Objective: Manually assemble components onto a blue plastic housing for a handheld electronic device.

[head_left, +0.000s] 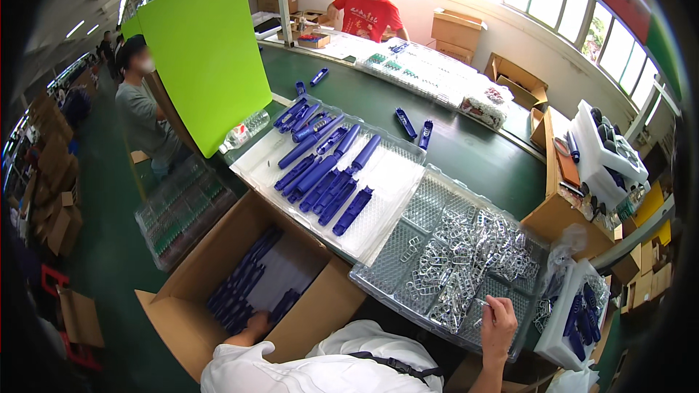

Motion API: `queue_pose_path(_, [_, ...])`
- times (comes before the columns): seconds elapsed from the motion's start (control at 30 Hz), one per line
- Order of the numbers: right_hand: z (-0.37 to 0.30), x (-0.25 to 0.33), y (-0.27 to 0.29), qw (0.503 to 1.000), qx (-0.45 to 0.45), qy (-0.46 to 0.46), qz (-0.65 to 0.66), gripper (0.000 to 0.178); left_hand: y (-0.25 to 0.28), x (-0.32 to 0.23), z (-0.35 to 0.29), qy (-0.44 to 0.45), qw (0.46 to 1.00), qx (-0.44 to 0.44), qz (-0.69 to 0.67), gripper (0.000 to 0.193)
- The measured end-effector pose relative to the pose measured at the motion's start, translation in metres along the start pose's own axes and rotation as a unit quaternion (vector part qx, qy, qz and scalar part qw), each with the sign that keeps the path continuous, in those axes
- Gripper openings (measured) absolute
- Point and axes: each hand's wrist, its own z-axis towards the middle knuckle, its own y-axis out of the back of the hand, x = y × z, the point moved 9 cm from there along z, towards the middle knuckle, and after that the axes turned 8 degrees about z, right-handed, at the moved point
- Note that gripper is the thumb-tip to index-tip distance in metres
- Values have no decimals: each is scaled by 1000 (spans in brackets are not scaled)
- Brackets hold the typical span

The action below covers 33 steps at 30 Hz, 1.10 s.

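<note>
Green workbench (473,175); far red shirt (373,17) with white lettering.
Apart: left hand (255,326) in the near-left carton (320,298) by blue casings (237,287), grip unclear; right hand (499,314) pinching a metal clip (481,302) over the near-right tray (378,275).

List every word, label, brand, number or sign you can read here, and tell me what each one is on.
I won't copy out any wording, but here is where print shows:
Red shirt on the person across the bench: white lettering on the chest, not quoted.
Clear bottle: red-and-white label, too small to read.
Blue casing on the green bench: pale marks, too small to tell if they are writing.
</note>
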Motion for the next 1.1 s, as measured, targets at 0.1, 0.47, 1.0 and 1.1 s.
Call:
queue_pose_path(0.1, [-1, 4, 6, 1000, -19, 6, 20, 24, -8, 4, 13, 80, 996, 30, -10, 60])
queue_pose_path(0.47, [-25, -12, 31, 992, -84, -25, 85, 21, -4, -25, 30, 98, 984, 101, -110, 71])
queue_pose_path(1.0, [-59, -22, 46, 987, -99, -4, 130, 24, 105, -43, -51, 76, 693, -87, -712, 21])
queue_pose_path(1.1, [-60, -30, 44, 987, -98, 4, 125, 22, 150, -70, -69, -14, 609, -99, -787, 25])
